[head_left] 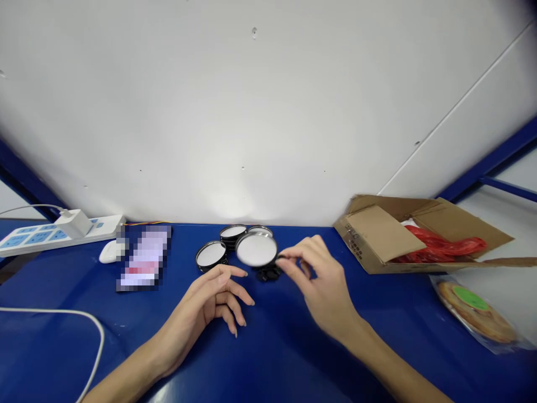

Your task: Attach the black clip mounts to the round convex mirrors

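My right hand pinches the edge of a small round mirror with a black rim and a black mount beneath it. The mirror is raised a little and tilted, its bright face turned up. My left hand is open with fingers spread, just below and left of that mirror, and holds nothing. Behind it lies another round mirror. Farther back are a black-rimmed mirror, apparently on a stack, and one more mirror partly hidden by the held one.
On the left are a power strip with a white charger, a white case, a blurred phone and a white cable. At right stand an open cardboard box with red plastic and a bagged round item.
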`<state>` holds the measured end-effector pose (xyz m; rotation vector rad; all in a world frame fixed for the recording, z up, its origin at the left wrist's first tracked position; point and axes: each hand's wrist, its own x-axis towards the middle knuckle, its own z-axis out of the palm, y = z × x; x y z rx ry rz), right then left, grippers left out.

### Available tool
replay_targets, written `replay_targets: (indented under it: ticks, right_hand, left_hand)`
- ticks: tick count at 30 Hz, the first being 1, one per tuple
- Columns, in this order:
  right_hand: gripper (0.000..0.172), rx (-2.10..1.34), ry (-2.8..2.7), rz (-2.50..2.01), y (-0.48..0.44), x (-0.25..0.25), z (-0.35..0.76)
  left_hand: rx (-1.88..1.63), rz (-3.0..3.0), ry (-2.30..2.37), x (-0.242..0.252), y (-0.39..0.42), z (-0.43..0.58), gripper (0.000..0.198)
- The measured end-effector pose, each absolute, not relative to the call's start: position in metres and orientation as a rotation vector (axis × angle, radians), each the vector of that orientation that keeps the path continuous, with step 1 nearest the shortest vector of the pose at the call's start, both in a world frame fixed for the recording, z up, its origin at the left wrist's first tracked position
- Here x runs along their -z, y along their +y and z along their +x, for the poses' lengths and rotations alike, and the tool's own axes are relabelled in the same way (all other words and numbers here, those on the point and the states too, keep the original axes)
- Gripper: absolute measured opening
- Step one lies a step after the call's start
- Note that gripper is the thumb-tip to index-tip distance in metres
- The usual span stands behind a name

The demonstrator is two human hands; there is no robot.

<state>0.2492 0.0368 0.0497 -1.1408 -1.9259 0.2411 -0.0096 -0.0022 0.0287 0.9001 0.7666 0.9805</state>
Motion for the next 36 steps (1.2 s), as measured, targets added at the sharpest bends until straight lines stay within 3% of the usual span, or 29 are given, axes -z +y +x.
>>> replay_targets:
  ticks: [7,11,15,22,31,36]
  right_hand:
    - [0.021,-0.382,-2.202,-0.752,0.018,-0.024,0.244]
    - [0.013,-0.359,-2.095,-0.959,0.024,-0.024,0.252]
    - [0.017,-0.334,-1.935,-1.345,0.039,-0.02,0.267]
    - [0.03,-0.476,-2.069,-1.378,0.052,-0.007,0.269]
    - [0.01,-0.502,-1.961,-1.201,0.048,-0.011,0.262]
    - [0.011,-0.918,-1.738,-1.156,0.035,-0.025,0.254]
  left_hand:
    - [-0.974,0.961,0.942,-0.023,-0.007,0.0,0.044]
    - [-0.99,0.951,0.998,-0.02,-0.005,0.0,0.044]
    - [-0.963,0.959,1.056,-0.023,-0.003,0.0,0.041]
    - [-0.942,0.956,1.02,-0.013,-0.002,-0.002,0.042]
    - [-0.911,0.945,1.066,-0.02,-0.004,-0.005,0.045]
    - [-0.989,0.889,1.051,-0.01,-0.004,-0.005,0.045]
